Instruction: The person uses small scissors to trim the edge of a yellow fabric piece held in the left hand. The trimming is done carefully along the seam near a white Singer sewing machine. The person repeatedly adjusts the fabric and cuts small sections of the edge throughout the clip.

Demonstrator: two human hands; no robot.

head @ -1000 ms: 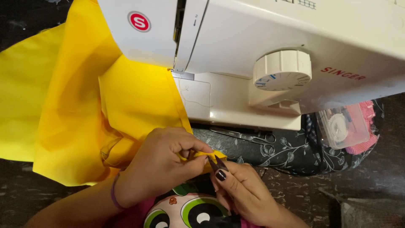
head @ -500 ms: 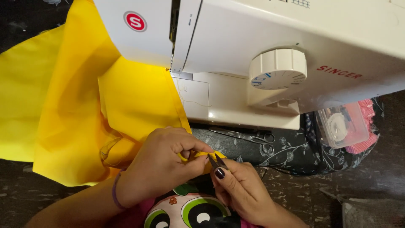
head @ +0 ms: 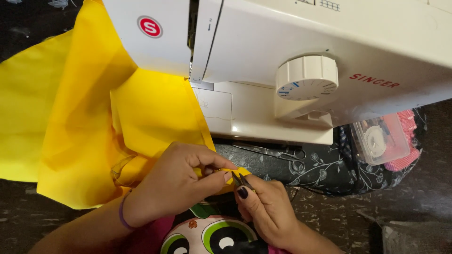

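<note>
Left hand (head: 176, 181) pinches yellow fabric (head: 94, 122) edge as before; right hand (head: 266, 211) stays closed on snips (head: 241, 179). Little change: trimming ongoing.

L hand (head: 176, 181) & R hand (head: 263, 209) close together, fingers pinched

Your left hand (head: 176, 181) pinches the edge of the yellow fabric (head: 89, 117) while your right hand (head: 266, 211) grips small thread snips (head: 241, 179) against it, just below the white sewing machine (head: 292, 61).
</note>
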